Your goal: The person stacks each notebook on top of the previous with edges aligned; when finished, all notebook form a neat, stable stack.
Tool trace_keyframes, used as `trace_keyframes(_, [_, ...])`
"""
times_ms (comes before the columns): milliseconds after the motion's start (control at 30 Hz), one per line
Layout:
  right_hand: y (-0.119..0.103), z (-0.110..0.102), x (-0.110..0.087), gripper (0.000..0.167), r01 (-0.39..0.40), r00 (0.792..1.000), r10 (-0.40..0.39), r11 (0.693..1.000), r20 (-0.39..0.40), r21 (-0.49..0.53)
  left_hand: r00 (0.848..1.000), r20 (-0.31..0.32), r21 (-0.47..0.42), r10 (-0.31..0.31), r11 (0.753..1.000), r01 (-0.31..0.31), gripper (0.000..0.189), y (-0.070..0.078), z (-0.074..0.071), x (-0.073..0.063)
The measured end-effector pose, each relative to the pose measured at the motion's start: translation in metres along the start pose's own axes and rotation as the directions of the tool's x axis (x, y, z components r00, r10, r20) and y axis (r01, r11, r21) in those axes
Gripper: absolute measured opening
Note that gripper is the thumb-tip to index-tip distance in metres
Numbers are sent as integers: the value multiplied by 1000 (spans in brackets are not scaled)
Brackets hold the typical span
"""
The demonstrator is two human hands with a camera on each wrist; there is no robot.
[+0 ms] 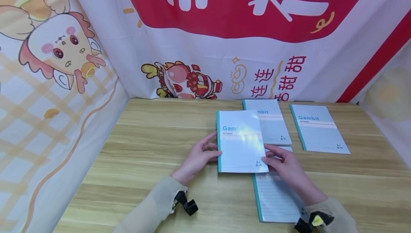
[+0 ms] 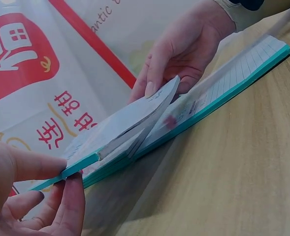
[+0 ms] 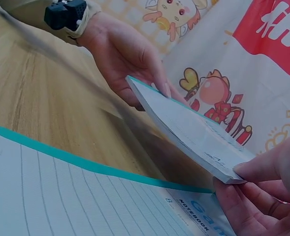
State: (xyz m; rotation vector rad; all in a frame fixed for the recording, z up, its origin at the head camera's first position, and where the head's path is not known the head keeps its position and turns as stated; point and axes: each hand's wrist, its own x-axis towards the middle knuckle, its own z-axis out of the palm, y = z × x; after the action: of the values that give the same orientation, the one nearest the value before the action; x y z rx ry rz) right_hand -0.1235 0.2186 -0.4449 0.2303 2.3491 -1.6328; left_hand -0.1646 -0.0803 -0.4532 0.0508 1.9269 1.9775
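Note:
Both hands hold a white notebook (image 1: 239, 147) with a teal spine and "Gambit" on its cover, raised over the table. My left hand (image 1: 199, 158) pinches the spine edge, thumb on top and fingers beneath. On the opposite edge, near the lower corner, my right hand (image 1: 285, 165) pinches it the same way. In the right wrist view the notebook (image 3: 189, 130) is tilted, its page edges facing the camera. Under it and my right hand lies a second notebook (image 1: 276, 201), partly covered. A third notebook (image 1: 273, 126) lies behind, its left part hidden by the held one.
A fourth notebook (image 1: 321, 129) lies flat at the back right of the wooden table (image 1: 154, 133). A printed cloth (image 1: 192, 47) hangs along the table's back edge, and another patterned cloth (image 1: 80, 118) borders the left side. Each wrist wears a small black camera.

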Motion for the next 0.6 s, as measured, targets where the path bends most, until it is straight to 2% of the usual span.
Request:
trace_keyframes(267, [1,-4,3,59,-4,1000,3,999,-28,-38,1000,8,9,5,1000,-5,66,4,3,8])
trace_keyframes(600, [6,-10,6,60,-6,999,5,1000,-44,-31,998,54,5,9,1000,-9,69,5,7,17])
